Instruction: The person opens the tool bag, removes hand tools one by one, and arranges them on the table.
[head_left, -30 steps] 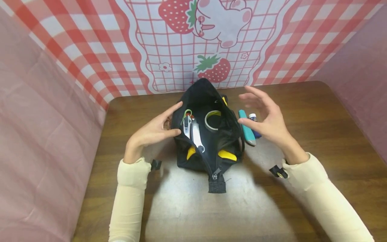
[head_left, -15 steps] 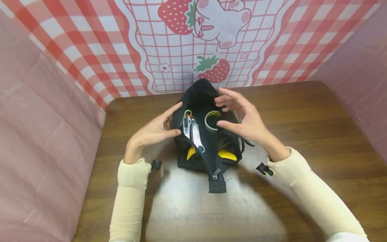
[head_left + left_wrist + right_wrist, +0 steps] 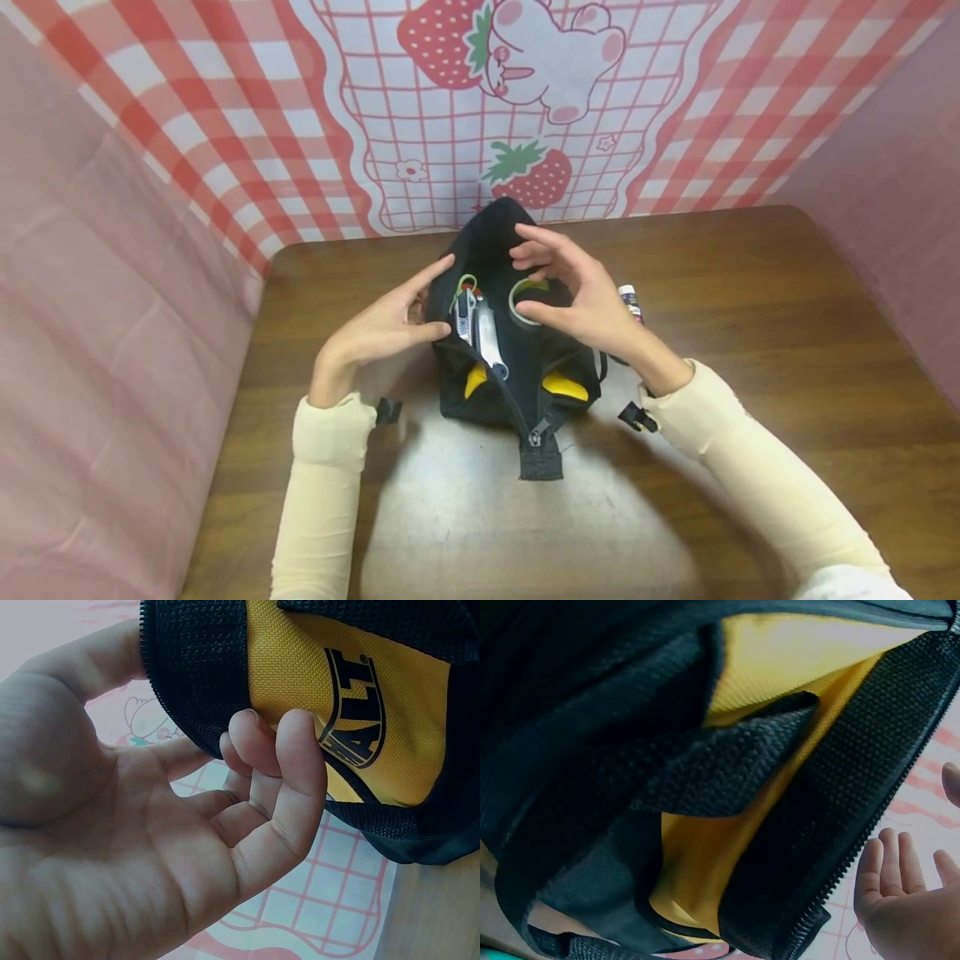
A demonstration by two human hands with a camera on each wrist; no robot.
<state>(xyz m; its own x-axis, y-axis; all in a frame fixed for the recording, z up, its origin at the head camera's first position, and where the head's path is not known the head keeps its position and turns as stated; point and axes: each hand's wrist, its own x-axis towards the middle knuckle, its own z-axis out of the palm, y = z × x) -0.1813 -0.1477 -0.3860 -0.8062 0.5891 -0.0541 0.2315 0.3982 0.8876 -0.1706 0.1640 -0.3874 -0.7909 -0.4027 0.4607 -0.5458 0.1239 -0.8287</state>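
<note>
A black and yellow tool bag [image 3: 480,396] stands unzipped on the table. My left hand [image 3: 386,325] grips its left rim; in the left wrist view, fingers curl against the yellow outer side [image 3: 405,712]. My right hand [image 3: 573,292] hovers over the right part of the opening, fingers apart and loosely bent, with nothing in it. Inside the bag lie a silver utility knife [image 3: 464,317], a second silver tool with a rounded end [image 3: 491,337] and a green loop [image 3: 467,283]. A tape roll [image 3: 517,312] sits farther right, partly covered by my right hand.
A small white-capped tube [image 3: 628,296] stands on the wooden table [image 3: 787,333] right of the bag, partly behind my right hand. A teal edge [image 3: 491,954] shows low in the right wrist view. A strawberry-print cloth [image 3: 390,108] hangs behind, pink curtains [image 3: 97,333] at the sides.
My right hand has moved left, from above the teal tool and capped tube to over the bag's opening. The left hand keeps its hold on the rim.
</note>
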